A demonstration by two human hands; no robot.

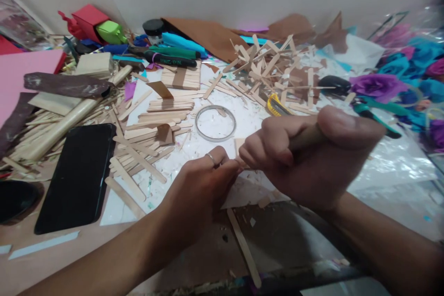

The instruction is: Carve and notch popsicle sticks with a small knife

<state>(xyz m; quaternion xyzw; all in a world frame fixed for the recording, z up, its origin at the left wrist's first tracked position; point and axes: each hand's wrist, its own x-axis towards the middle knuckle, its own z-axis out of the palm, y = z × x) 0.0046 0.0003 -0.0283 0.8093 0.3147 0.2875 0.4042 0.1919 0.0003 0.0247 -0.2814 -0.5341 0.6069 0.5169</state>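
Note:
My right hand (308, 157) is wrapped round a brown, rod-like handle (307, 140); the tool's working end is hidden by the fingers. My left hand (204, 180), with a ring on one finger, is closed in a pinch, its fingertips almost touching the right hand's. What it pinches is mostly hidden. Just beyond the hands lies a silvery hoop (197, 122) on a white sheet (183, 157). Below them, a loose wooden craft stick (244, 247) points toward the table's front edge.
Craft sticks (169, 105) lie in stacks left of the hoop. A tangle of joined sticks (267, 67) stands behind it, near a yellow cutter (275, 105). A black phone (78, 178) rests at left. Pliers (378, 118) and paper flowers (378, 87) are at right.

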